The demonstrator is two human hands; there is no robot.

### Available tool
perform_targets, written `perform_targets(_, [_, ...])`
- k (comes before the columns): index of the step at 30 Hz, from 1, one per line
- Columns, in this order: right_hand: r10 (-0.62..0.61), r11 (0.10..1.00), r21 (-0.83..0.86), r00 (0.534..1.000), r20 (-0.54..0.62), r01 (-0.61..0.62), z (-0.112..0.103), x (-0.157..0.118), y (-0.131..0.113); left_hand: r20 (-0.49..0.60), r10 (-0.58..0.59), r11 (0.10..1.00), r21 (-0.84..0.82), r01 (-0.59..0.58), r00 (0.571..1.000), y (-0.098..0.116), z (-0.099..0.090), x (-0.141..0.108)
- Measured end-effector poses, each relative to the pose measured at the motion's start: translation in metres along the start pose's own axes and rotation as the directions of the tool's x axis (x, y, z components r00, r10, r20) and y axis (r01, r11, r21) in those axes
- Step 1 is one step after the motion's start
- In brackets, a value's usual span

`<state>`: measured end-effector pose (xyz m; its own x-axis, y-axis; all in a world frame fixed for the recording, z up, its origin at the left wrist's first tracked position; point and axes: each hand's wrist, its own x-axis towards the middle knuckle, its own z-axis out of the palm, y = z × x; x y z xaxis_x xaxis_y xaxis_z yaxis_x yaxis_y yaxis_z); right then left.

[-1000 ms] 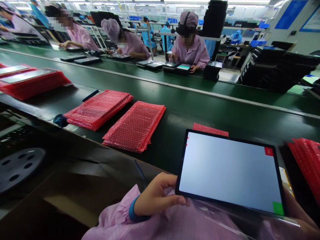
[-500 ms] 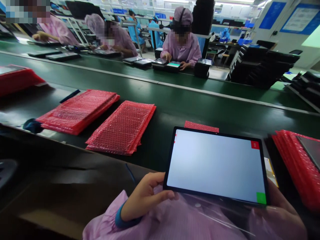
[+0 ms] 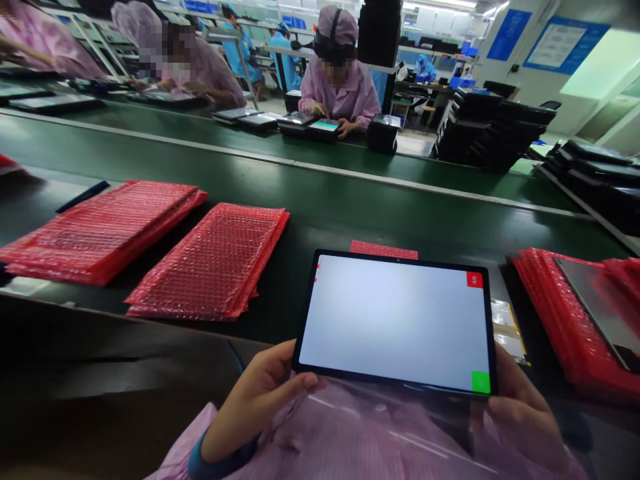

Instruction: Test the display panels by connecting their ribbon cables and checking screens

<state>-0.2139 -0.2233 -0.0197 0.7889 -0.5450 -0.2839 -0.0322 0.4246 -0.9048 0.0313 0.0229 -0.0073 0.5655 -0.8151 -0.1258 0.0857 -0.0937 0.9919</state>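
Note:
A black-framed tablet (image 3: 395, 323) is held up in both hands, its screen lit almost white, with a red square at the top right corner and a green one at the bottom right. My left hand (image 3: 260, 400) grips its lower left corner, thumb along the bottom edge. At the lower right corner my right hand (image 3: 525, 407) holds it, the fingers partly behind the tablet. A clear plastic film hangs below the tablet. Behind its top edge a piece of red bubble wrap (image 3: 384, 250) shows.
Red bubble-wrap bags (image 3: 215, 260) and a second stack (image 3: 105, 230) lie left on the green bench (image 3: 320, 193). Right stands a red bag stack (image 3: 560, 320) with a tablet. Across the bench, people in pink work near black stacks (image 3: 495, 130).
The view has swung right, so the tablet, hands and bags appear further left. More of the right-hand red stack shows. Both hands still hold the tablet.

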Motion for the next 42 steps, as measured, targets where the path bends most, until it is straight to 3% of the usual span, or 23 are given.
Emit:
perform_targets(3, [-0.011,0.990,0.141,1.000,0.015,0.009,0.006,0.001,0.002,-0.025,-0.020,1.000,-0.003,0.020,0.999,0.002,0.000,0.002])
perform_targets(11, [-0.069,0.987,0.152,0.986,0.153,0.045,0.021,0.006,-0.004,-0.031,-0.117,0.993,0.004,0.117,0.993,0.000,-0.004,0.000])
perform_targets(20, [-0.095,0.982,0.182,0.966,0.240,0.052,0.020,0.007,-0.001,-0.058,-0.154,0.987,-0.057,0.151,0.986,0.001,0.000,-0.001])
perform_targets(25, [-0.129,0.977,0.205,0.942,0.311,0.066,0.020,0.009,0.002,-0.047,-0.181,0.983,0.009,0.182,0.982,-0.006,-0.008,-0.001])
perform_targets(35, [-0.181,0.968,0.230,0.910,0.373,0.098,0.026,0.015,0.004,-0.072,-0.204,0.976,0.059,0.208,0.976,-0.003,-0.012,0.006])
perform_targets(42, [-0.195,0.965,0.233,0.918,0.345,0.117,0.027,0.018,0.010,-0.119,-0.225,0.971,0.052,0.233,0.967,-0.007,-0.016,0.009])
